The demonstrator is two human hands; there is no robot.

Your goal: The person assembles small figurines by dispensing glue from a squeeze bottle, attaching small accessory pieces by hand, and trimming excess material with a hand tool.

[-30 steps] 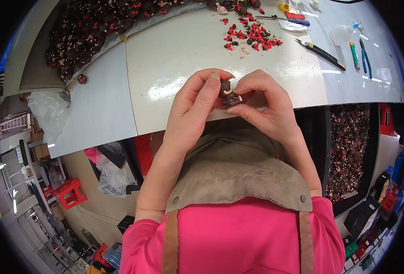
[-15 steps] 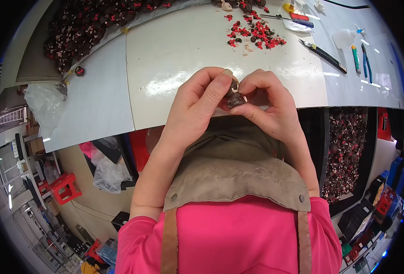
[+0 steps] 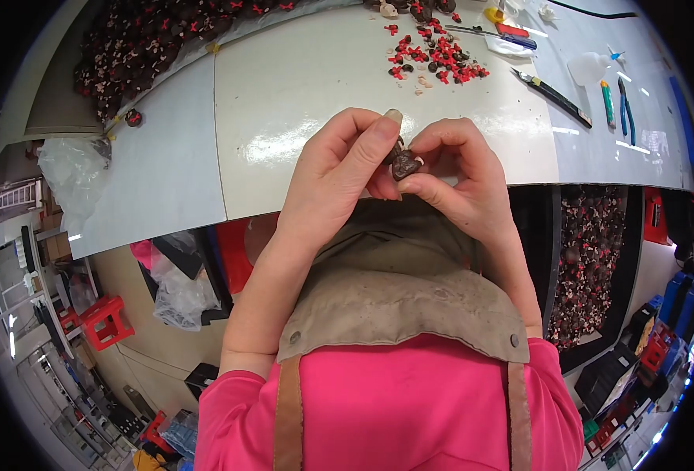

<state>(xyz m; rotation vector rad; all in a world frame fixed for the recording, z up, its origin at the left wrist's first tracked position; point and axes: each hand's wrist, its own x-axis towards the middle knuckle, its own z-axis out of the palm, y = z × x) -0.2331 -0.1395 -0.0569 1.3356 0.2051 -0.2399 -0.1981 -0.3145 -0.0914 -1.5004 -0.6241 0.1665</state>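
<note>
Just above the table's near edge, both hands are closed on one small dark brown figurine (image 3: 405, 163). My left hand (image 3: 341, 161) pinches its upper part between thumb and fingers, hiding much of it. On the other side, my right hand (image 3: 466, 173) has its thumb and forefinger at the figurine's lower part, where a small pale bit shows. Farther back on the table lies a loose scatter of small red and dark pieces (image 3: 449, 63), with some pale ones among them.
A box cutter (image 3: 553, 97), screwdriver (image 3: 512, 37), pliers (image 3: 627, 114), green-handled tool (image 3: 608, 104) and clear squeeze bottle (image 3: 588, 68) lie at right. Dark figurines with red parts (image 3: 147, 47) are heaped back left. Below the table, right, stands a bin of similar pieces (image 3: 589, 259).
The figurine has turned between my fingers; its pale part shows less and its dark rounded underside shows more. My left hand has risen slightly.
</note>
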